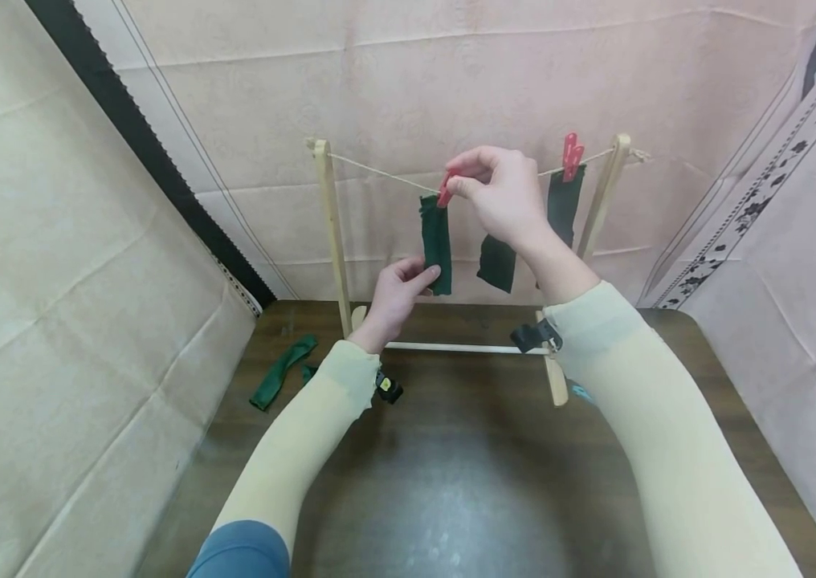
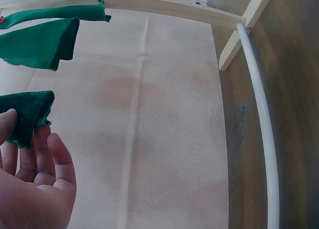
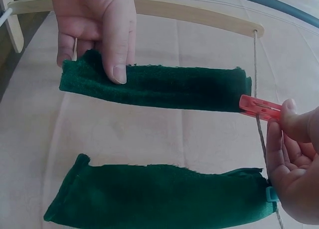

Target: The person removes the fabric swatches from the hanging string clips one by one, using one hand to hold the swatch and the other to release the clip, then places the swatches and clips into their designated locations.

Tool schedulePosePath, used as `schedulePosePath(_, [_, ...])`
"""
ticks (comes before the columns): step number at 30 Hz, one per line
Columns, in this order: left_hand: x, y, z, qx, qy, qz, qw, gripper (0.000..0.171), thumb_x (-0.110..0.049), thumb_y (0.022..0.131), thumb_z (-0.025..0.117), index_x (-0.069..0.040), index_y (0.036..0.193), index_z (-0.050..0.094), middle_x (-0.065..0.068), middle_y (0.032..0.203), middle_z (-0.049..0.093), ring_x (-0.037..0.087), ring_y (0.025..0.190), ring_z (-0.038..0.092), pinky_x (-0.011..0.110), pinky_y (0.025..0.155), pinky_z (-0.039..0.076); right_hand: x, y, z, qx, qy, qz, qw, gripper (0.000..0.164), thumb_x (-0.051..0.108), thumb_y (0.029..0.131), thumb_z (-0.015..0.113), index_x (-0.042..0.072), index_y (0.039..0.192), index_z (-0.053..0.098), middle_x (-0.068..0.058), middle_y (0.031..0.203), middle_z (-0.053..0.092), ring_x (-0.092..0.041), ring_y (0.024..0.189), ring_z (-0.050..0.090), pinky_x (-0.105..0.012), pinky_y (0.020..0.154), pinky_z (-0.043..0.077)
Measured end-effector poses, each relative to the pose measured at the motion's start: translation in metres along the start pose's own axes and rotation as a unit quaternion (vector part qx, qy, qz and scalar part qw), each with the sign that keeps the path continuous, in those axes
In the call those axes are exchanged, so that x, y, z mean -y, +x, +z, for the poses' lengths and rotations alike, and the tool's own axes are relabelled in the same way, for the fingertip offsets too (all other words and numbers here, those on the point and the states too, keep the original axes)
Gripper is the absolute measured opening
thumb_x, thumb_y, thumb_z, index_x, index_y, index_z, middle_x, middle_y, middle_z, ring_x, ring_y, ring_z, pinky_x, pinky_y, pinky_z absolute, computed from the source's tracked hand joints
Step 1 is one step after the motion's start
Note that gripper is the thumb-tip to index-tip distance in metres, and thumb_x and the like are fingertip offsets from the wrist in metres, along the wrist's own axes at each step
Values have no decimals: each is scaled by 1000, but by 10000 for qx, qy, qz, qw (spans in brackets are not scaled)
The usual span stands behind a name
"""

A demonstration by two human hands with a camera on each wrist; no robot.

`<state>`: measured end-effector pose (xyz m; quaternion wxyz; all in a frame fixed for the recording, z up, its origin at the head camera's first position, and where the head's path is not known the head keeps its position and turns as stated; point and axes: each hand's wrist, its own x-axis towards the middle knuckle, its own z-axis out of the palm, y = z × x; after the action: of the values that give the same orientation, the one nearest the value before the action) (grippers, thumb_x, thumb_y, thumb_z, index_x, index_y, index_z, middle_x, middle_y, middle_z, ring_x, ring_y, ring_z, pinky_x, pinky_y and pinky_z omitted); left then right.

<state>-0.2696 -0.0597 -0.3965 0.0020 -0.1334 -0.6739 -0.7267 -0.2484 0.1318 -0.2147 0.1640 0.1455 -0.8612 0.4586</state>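
A narrow dark green cloth strip hangs at a string stretched between two wooden posts. My left hand holds its lower end, thumb on the front in the right wrist view. At its upper corner, a red clothespin grips cloth and string, pinched between the thumb and fingers of my right hand. Beside it hangs a wider green cloth with a small blue clip at its top; my right hand hides that top in the head view. Farther right, another green cloth hangs under red clothespins.
The left post and right post stand on wooden feet joined by a white rod. Loose green cloth lies on the brown table at left, partly behind my forearm. A small blue item lies near the right foot.
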Motion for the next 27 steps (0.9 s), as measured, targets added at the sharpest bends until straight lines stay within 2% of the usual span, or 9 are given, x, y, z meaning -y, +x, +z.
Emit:
schedulePosePath(5, [0,-1,0,-41,25,-44,10000,27,-20,103,76,1,121,76,7,106,69,17,93,66,59,101,54,1,-1,1,-92,7,79,9999,25,24,103,75,15,125,79,2,113,80,-11,106,73,-32,86,47])
schedulePosePath(9, [0,-2,0,-53,89,-59,9999,26,-19,103,75,1,121,75,7,106,70,17,92,67,43,91,60,0,0,2,-186,81,74,9998,25,24,102,76,14,125,79,2,112,80,-11,105,73,-31,82,48])
schedulePosePath(13, [4,-2,-1,-113,358,-220,9991,26,-19,103,75,0,122,76,8,107,72,18,91,68,31,80,59,1,-1,2,-251,158,80,9995,25,26,102,77,14,124,79,2,110,81,-10,104,73,-31,82,49])
schedulePosePath(20, [16,-7,-5,-321,663,-794,9941,32,-20,102,76,-1,127,74,9,112,72,17,93,68,33,80,58,1,-1,2,-372,287,32,9989,21,25,101,78,15,119,80,4,102,81,-9,103,73,-31,88,49])
schedulePosePath(23, [17,-9,-5,-304,738,-930,9925,34,-21,102,76,-1,129,73,10,116,72,19,96,68,42,88,60,1,-1,2,-423,373,14,9984,19,25,101,77,15,117,81,5,100,81,-10,103,73,-32,89,49])
schedulePosePath(27, [17,-11,-5,-243,794,-983,9917,37,-23,102,77,-2,131,73,11,121,71,20,103,68,53,102,55,2,-2,0,-583,479,57,9971,18,26,101,78,16,116,81,5,99,81,-10,105,71,-31,89,47])
